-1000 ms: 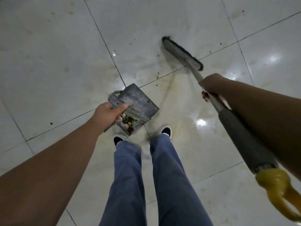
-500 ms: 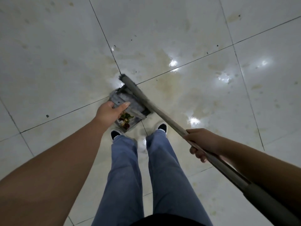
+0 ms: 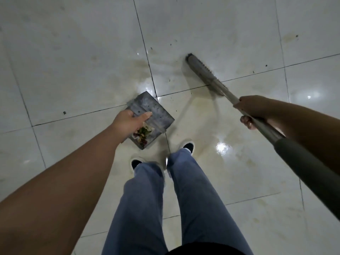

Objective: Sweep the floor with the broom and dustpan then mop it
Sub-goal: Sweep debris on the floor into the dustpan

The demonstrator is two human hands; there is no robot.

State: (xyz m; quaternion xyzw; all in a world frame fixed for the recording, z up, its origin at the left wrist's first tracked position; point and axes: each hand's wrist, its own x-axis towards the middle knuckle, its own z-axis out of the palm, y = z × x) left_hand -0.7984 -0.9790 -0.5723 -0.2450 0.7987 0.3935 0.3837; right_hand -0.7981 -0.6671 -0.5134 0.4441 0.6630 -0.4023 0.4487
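The left hand (image 3: 129, 124) grips the metal dustpan (image 3: 153, 115) by its near edge, thumb laid flat over the top and the other fingers hidden beneath; the pan sits low over the pale tiled floor (image 3: 73, 70), just ahead of the shoes (image 3: 188, 146), at about 11 o'clock from them. A small heap of debris (image 3: 143, 134), green, red and pale scraps, lies in the pan's near corner, just beside the palm. The right hand (image 3: 253, 111) is wrapped round the broom (image 3: 207, 75) on its metal shaft, fingers curled under it, above the dark grip sleeve that runs off toward 4 o'clock. Half a second ago the broom head lay across the mouth of the dustpan, touching it; now it has swung away to about 1 o'clock of the pan and stands well apart from it on the tile, across a grout line. The right hand has travelled up and outward with it, while the left hand holds the pan in much the same grasp as before. Dark specks (image 3: 266, 65) dot the tiles around the broom head, and one more lies at 9 o'clock from the pan.
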